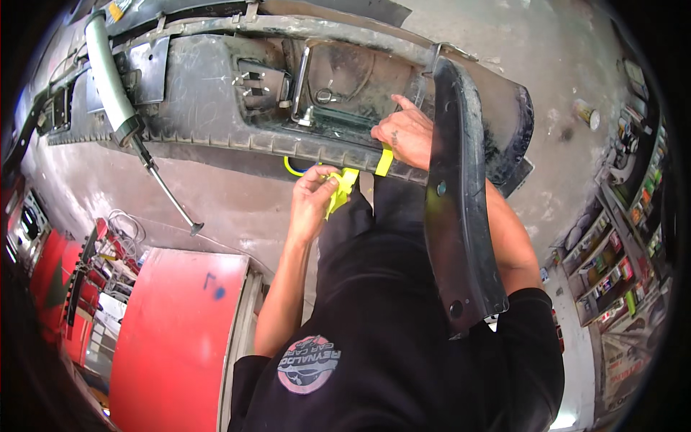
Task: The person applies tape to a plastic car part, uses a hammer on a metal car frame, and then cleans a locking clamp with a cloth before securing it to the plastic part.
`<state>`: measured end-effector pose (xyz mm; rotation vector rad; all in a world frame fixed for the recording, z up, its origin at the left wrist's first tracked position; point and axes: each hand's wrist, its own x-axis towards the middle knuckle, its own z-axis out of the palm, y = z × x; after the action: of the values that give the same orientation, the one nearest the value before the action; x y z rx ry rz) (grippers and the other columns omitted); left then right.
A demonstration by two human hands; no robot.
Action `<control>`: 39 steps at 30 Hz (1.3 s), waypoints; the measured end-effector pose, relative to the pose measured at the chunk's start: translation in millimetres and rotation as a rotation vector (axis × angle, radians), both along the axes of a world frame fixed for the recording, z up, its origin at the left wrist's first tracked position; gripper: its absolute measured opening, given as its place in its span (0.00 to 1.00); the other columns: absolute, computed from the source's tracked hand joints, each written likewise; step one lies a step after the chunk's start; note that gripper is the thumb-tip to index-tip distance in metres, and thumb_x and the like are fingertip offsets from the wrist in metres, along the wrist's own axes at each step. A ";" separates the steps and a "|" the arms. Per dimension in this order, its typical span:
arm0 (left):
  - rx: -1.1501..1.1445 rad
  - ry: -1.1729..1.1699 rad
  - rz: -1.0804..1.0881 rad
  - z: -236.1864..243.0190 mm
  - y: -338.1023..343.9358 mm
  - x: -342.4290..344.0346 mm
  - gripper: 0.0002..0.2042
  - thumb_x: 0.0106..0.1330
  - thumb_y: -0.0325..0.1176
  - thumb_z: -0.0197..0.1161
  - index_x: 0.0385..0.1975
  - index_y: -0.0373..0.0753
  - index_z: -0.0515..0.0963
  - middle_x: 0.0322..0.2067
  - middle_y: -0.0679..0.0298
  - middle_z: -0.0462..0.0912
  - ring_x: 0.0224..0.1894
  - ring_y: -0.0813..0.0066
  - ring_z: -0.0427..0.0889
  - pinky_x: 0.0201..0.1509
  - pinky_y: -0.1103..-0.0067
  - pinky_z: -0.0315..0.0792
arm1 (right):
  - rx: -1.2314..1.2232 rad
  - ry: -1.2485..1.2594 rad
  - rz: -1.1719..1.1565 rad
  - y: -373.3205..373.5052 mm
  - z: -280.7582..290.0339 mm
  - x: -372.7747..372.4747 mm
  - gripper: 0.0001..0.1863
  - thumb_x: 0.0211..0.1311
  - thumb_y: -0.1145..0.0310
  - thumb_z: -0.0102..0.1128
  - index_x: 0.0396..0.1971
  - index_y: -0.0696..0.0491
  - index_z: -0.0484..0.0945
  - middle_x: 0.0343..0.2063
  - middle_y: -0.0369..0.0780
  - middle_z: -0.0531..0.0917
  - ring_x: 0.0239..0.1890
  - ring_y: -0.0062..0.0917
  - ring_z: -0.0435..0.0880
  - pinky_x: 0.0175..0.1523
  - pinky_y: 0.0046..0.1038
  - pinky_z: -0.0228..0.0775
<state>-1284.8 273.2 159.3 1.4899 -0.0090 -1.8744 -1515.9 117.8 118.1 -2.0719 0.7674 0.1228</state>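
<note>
Bumper cover [194, 93]: taping partway, est.

At cover's near edge, L to R: apparent tape roll [289, 167]; L hand [309, 200] pinching crumpled yellow tape [340, 193], not yet laid flat; yellow strip [385, 162] done, approx., lying across edge; R hand [409, 137] over cover, index finger extended, hidden fingers' grip: can't tell. Remaining, est.: bunched tape.

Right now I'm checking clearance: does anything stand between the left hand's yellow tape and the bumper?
Nothing visible does: the yellow tape pinched in the left hand shows at the near edge of the bumper. The curved black panel covers part of the right arm.
</note>
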 end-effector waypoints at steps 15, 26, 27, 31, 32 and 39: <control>0.013 -0.020 0.032 -0.8 13.5 7.3 0.06 0.74 0.25 0.61 0.47 0.36 0.78 0.39 0.58 0.85 0.36 0.69 0.87 0.44 0.72 0.83 | -0.035 -0.053 -0.061 5.5 5.6 -1.7 0.14 0.50 0.79 0.63 0.39 0.54 0.84 0.33 0.41 0.84 0.43 0.37 0.84 0.75 0.52 0.59; -0.093 -0.218 -0.076 24.2 29.5 9.1 0.06 0.73 0.25 0.61 0.46 0.35 0.79 0.38 0.60 0.85 0.35 0.72 0.86 0.42 0.74 0.83 | -0.054 -0.217 -0.665 175.6 61.0 -18.0 0.13 0.61 0.79 0.63 0.46 0.55 0.80 0.44 0.44 0.84 0.49 0.39 0.84 0.55 0.39 0.76; -0.182 -0.250 -0.103 29.0 24.8 9.4 0.06 0.73 0.25 0.62 0.46 0.35 0.79 0.36 0.61 0.85 0.34 0.75 0.85 0.40 0.77 0.81 | 0.573 -0.358 -1.105 180.8 54.9 -7.1 0.11 0.64 0.78 0.63 0.46 0.55 0.80 0.45 0.43 0.84 0.50 0.39 0.85 0.56 0.40 0.77; -0.389 -0.284 -0.193 49.1 -1.8 15.2 0.05 0.73 0.25 0.61 0.45 0.34 0.79 0.33 0.62 0.85 0.31 0.78 0.84 0.36 0.80 0.79 | 1.194 -1.172 -1.572 183.5 5.2 32.2 0.08 0.70 0.76 0.61 0.46 0.56 0.82 0.47 0.43 0.86 0.52 0.39 0.86 0.59 0.45 0.79; -0.385 -0.275 -0.200 53.4 -4.7 18.5 0.06 0.73 0.24 0.61 0.45 0.33 0.79 0.34 0.62 0.85 0.32 0.77 0.85 0.36 0.81 0.79 | 1.177 -1.210 -1.575 180.3 -3.5 37.6 0.08 0.70 0.76 0.61 0.46 0.56 0.82 0.47 0.43 0.86 0.52 0.39 0.86 0.59 0.45 0.79; -0.559 -0.542 -0.465 37.0 -19.5 35.4 0.07 0.72 0.26 0.62 0.46 0.33 0.80 0.30 0.65 0.85 0.29 0.83 0.81 0.33 0.82 0.74 | 1.048 -1.534 -1.454 177.2 -34.3 69.9 0.06 0.68 0.77 0.60 0.42 0.61 0.81 0.41 0.46 0.86 0.48 0.39 0.87 0.56 0.43 0.81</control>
<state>-1249.4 253.7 196.4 1.6090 -1.1187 -1.5369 -1446.1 295.0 83.8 0.0251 0.6733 -1.3483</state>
